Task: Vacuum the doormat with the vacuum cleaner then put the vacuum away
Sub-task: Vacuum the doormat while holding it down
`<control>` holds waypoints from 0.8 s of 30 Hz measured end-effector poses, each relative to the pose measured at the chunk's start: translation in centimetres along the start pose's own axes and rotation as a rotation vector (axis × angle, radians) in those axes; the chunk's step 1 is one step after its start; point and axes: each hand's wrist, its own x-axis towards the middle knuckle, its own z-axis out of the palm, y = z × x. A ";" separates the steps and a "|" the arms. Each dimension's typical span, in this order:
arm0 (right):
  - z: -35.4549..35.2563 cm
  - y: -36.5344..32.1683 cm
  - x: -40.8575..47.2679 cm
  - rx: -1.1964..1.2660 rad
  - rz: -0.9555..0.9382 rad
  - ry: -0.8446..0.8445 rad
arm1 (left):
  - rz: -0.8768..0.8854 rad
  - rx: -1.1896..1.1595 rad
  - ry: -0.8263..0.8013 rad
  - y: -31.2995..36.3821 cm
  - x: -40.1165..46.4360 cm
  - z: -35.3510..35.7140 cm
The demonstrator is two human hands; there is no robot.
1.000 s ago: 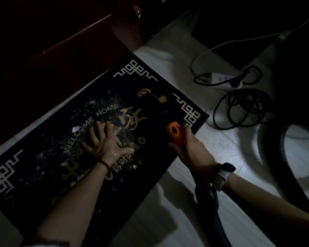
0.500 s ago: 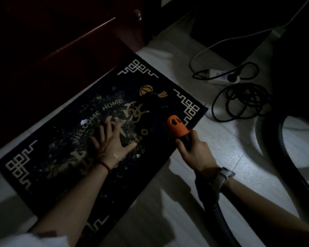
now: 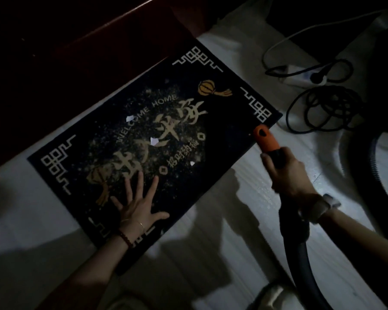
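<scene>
Left hand: the left hand lies flat on the near edge of the doormat, fingers spread wide and straight, palm pressed down. A red bead bracelet and a thin chain circle the wrist.
Right hand: the right hand is wrapped around the black vacuum hose handle, fingers curled tight. A pale wristwatch sits on that wrist.
Vacuum nozzle: an orange nozzle sticks out past the right hand, its tip at the doormat's right edge.
Hose: the black ribbed vacuum hose runs from the right hand down toward the bottom of the view.
Doormat: the dark doormat lies diagonally on the pale floor, lettered "WELCOME HOME" with gold characters, a lantern motif and pale corner patterns. Fine specks and a few white paper scraps dot its middle.
Beyond: a coiled black cord and a white power strip lie on the floor to the right. Dark red wood borders the doormat's far side.
</scene>
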 end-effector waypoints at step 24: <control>0.7 0.5 -5.7 -0.149 -0.087 -0.324 | 0.000 0.025 -0.020 1.3 -0.9 -0.2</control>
